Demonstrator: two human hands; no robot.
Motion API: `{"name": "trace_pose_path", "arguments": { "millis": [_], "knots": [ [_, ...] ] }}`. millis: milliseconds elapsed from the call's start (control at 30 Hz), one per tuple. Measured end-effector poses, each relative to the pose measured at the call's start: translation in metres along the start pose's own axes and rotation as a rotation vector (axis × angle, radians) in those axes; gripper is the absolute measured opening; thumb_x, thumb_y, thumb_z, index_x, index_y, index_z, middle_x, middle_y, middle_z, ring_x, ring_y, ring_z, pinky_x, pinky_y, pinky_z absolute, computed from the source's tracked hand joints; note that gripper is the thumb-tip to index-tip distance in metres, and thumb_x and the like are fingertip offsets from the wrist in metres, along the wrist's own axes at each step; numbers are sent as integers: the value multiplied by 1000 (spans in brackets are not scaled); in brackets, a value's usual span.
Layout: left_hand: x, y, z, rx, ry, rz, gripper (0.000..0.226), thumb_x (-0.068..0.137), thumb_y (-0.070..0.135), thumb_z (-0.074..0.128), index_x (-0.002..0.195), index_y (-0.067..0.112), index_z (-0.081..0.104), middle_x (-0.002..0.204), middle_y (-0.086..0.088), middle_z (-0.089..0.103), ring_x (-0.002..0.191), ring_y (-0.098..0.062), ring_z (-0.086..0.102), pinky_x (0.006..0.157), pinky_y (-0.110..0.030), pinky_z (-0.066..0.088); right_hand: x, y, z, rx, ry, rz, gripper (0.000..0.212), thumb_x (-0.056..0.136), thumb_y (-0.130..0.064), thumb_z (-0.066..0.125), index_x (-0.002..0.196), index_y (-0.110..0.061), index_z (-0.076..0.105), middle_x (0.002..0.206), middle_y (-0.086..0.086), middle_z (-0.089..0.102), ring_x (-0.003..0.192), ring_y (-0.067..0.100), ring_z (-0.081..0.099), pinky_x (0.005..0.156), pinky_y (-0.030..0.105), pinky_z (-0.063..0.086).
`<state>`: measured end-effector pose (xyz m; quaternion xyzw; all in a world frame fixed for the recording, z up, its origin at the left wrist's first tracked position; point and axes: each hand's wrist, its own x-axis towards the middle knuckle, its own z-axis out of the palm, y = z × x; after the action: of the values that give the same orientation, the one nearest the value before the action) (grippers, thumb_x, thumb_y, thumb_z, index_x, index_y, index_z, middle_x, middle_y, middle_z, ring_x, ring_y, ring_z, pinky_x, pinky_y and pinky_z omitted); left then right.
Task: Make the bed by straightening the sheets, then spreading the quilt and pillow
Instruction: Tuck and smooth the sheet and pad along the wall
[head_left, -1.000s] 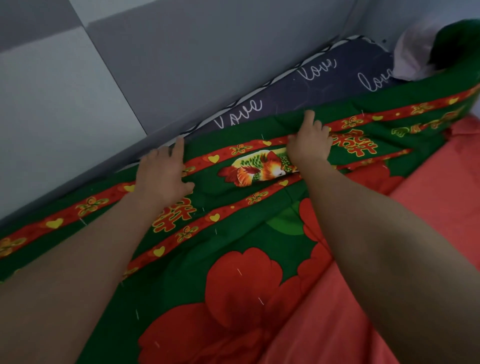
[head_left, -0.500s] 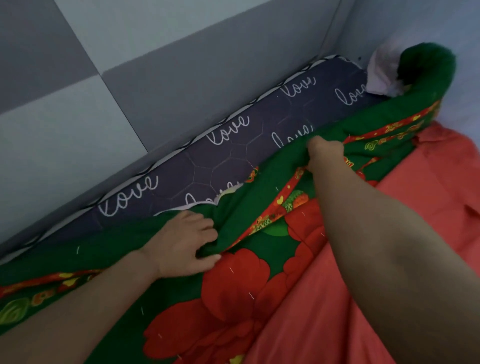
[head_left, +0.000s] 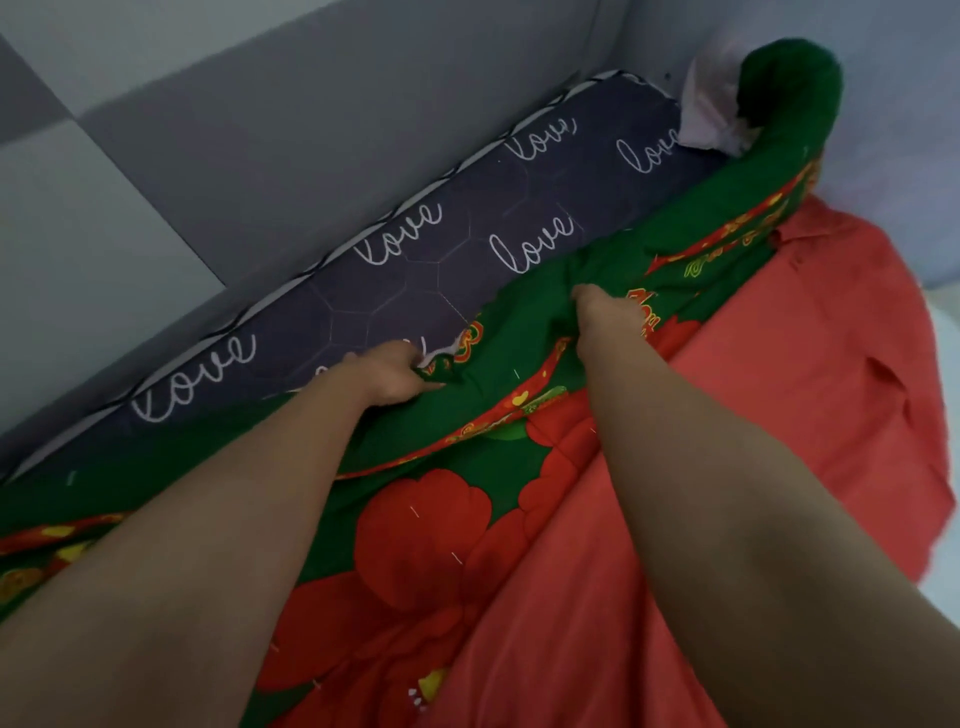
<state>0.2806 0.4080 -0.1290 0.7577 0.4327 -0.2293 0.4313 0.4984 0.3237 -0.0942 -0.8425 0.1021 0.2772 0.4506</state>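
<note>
The soft green quilt with large red flowers (head_left: 467, 431) lies bunched along the bed, on the dark purple sheet with white "love" writing (head_left: 415, 291), which is bare on the side of the grey wall (head_left: 260, 130). The left hand (head_left: 387, 374) pinches a small fold of the quilt's edge with curled fingers. The right hand (head_left: 605, 312) is closed around the same edge further along. The quilt looks padded, limp and rather light, so it will probably sag between the grips. It seems best to hold the hem itself, with the hands well apart.
</note>
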Motion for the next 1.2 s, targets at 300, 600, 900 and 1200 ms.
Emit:
{"name": "trace_pose_path", "arguments": {
  "millis": [300,600,900,1200],
  "knots": [
    [-15,31,-5,-374,-190,-26,81,76,75,51,136,19,49,146,-1,39,135,-24,36,109,-38,31,1,12,-24,247,-59,46,39,76,-7,66,113,-7,51,116,13,62,99,32,64,88,48,55],
    [0,49,-6,-72,894,22,13,91,24,59,103,27,61,126,-7,49,122,-27,39,97,-38,24,6,9,-39,286,76,-54,17,69,-2,69,73,-9,53,90,9,65,80,25,65,73,34,58],
    [-28,74,7,9,-123,270,106,66,79,60,151,41,9,149,13,31,134,-15,32,107,-30,24,5,6,-34,169,175,-125,40,68,-12,75,100,-8,52,100,8,62,90,25,63,85,35,55],
    [-25,74,-30,-24,7,290,21,77,4,69,95,9,61,89,-9,67,81,-23,65,67,-29,53,-22,-1,-27,-1081,-208,-1228,115,56,-3,63,152,-35,8,160,3,1,147,33,2,116,60,5]
  ]
}}
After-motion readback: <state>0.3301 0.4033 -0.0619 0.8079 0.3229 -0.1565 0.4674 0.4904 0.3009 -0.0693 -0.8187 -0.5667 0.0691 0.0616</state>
